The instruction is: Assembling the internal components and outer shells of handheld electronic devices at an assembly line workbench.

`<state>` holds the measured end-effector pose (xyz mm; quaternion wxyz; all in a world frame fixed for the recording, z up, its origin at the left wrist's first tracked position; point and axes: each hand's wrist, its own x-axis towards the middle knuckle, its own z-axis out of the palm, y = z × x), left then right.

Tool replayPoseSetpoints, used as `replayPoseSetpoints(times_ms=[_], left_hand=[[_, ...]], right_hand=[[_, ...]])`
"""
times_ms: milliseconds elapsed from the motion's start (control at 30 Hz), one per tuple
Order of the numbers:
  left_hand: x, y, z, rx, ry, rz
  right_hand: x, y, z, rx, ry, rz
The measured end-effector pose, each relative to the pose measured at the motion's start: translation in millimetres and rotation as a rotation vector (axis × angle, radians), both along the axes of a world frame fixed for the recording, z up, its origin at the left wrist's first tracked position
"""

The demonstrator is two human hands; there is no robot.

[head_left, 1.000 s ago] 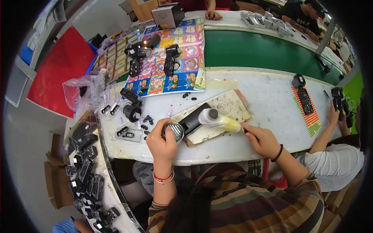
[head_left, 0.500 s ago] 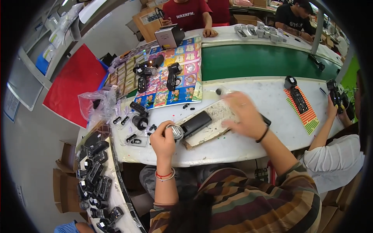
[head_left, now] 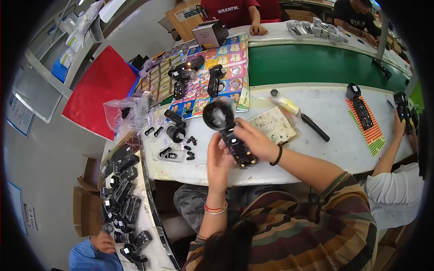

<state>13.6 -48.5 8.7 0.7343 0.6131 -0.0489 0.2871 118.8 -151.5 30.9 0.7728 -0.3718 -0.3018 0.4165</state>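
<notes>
Both my hands hold a black handheld device above the near table edge. Its round, hollow head is blurred and points up and to the left, while small parts show along its narrow body. My right hand is closed around the body from the right, fingers near the neck. Against the body's left side is my left hand, its fingers partly hidden behind the device. Beyond my right hand lies a worn, pale flat block. A tool with a black handle and yellowish shaft rests past the block.
Several small black parts and another round-headed device lie to the left. Similar devices cover a side table. A colourful printed sheet bears more devices. A green belt runs behind; a co-worker's hand works at right.
The device has come up off the block and turned, with its round head now uppermost. My right hand has moved left from above the block and taken hold of its body.
</notes>
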Motion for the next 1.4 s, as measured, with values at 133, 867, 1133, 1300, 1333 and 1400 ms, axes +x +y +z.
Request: replayPoseSetpoints(times_ms=[133,867,1133,1300,1333,1400], left_hand=[[2.6,-16.0,0.5,0.166,0.076,-0.001],[-11.5,-13.4,-13.6,-0.136,0.132,-0.061],[-16.8,-7.7,-18.8,-0.259,0.180,-0.163],[-45.8,9.7,-4.4,-0.589,0.152,-0.423],[-53.9,11.4,-2.6,-0.535,0.210,-0.395],[-71.7,13.2,8.5,-0.150,0.485,-0.413]], right_hand=[[7.6,2.9,-20.7,-0.069,0.011,-0.092],[5.4,1.4,-27.7,-0.117,-0.301,0.019],[16.6,-5.3,-27.6,-0.182,-0.706,-0.314],[31.9,-28.3,8.2,0.066,-1.123,-0.392],[26.6,-31.0,14.5,0.069,-1.066,-0.307],[21.1,-38.1,22.0,-0.087,-0.995,0.022]])
